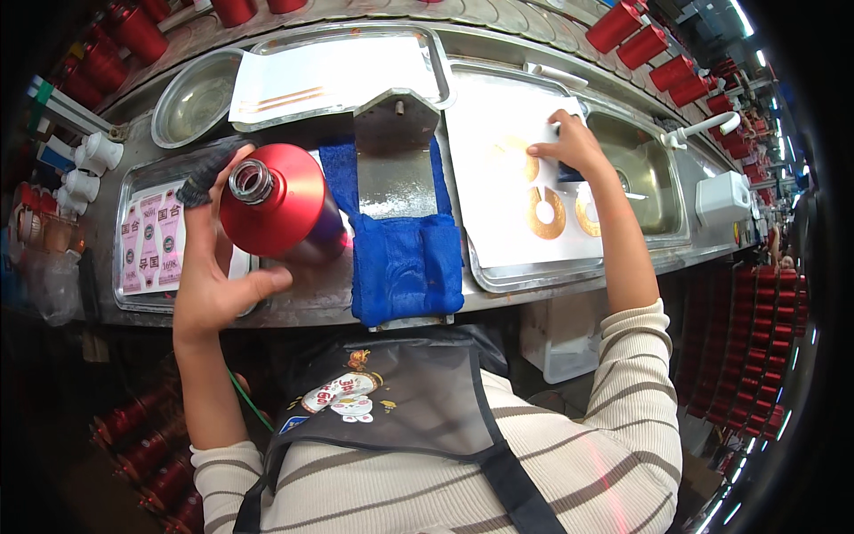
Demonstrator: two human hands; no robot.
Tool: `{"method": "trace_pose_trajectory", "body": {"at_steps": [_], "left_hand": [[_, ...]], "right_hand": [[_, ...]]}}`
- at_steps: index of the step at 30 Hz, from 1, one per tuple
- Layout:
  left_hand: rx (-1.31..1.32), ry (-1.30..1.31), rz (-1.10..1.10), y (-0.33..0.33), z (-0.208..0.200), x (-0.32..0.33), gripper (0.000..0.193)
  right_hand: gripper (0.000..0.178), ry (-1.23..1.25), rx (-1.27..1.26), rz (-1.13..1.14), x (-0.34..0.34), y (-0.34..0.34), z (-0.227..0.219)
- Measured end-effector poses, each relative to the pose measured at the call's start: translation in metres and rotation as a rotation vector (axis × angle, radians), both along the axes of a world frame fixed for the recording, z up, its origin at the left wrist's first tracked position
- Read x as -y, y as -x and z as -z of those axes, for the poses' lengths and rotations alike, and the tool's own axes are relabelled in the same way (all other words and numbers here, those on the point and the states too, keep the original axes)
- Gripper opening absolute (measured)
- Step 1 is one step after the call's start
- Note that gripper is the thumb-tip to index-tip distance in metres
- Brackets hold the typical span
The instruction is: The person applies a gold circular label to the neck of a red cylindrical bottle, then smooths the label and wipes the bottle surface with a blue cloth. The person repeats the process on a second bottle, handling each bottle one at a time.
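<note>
On the left, a glossy red bottle (pixel 294 191) with an uncapped clear neck leans toward the left in view, darkening to purple near its base. My left hand (pixel 209 276) is curled round its near left side, thumb along the front and black covers on some fingertips. Over a white sheet (pixel 480 205) on the right, my right hand (pixel 578 147) has its fingers bent, a fingertip touching a pale gold decal (pixel 511 160). Something dark sits under that hand, mostly hidden. Nearer me lie a gold ring-shaped decal (pixel 545 214) and another gold decal (pixel 587 209).
Between my hands stands a metal cradle (pixel 398 182) padded with blue cloth (pixel 407 267). Printed pink labels (pixel 151 236) lie in the left tray. A round metal bowl (pixel 191 98) and a paper-lined tray (pixel 342 76) are behind; a sink (pixel 640 178) is at right.
</note>
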State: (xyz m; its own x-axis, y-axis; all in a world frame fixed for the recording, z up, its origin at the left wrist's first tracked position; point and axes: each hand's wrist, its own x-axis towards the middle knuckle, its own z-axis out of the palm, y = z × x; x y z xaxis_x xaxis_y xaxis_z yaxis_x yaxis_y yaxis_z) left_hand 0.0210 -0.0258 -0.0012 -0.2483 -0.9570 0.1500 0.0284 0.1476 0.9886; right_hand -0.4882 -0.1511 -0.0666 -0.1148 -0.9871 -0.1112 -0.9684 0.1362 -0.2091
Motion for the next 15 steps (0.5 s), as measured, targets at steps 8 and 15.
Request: {"method": "trace_pose_trajectory", "body": {"at_steps": [8, 15], "left_hand": [[0.507, 0.344, -0.539, 0.052, 0.019, -0.026, 0.105], [0.153, 0.203, -0.281, 0.031, 0.007, -0.001, 0.096]], "right_hand": [[0.089, 0.079, -0.069, 0.169, -0.015, 0.036, -0.002], [0.095, -0.011, -0.064, 0.083, 0.002, -0.009, 0.001]]}}
